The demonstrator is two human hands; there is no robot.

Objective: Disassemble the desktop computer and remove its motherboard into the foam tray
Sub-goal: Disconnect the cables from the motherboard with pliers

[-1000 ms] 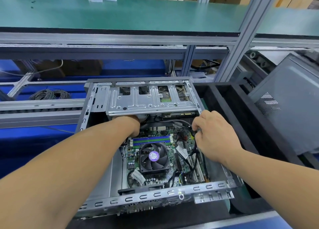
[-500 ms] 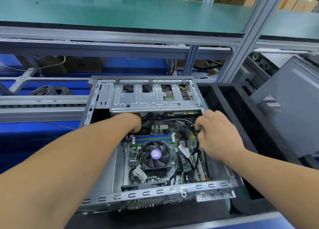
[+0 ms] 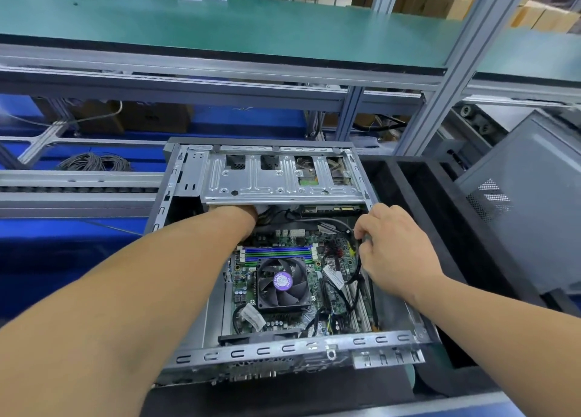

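Observation:
The open desktop case (image 3: 283,352) lies flat before me. Inside sits the green motherboard (image 3: 317,281) with a black fan (image 3: 283,283) and blue memory slots. A metal drive cage (image 3: 279,178) covers the far half. My left hand (image 3: 242,214) reaches under the cage's near edge; its fingers are hidden there. My right hand (image 3: 396,253) is curled at the board's right side, pinching a black cable (image 3: 352,228). The black foam tray (image 3: 440,215) stands to the right of the case.
A grey side panel (image 3: 531,203) leans at the far right behind the tray. A green shelf (image 3: 251,27) on aluminium posts runs overhead. A coil of grey wire (image 3: 94,163) lies back left on the conveyor frame. Blue surface lies to the left.
The view has shifted slightly. My right hand has edged a little along the cable at the board's right side. My left hand stays under the drive cage.

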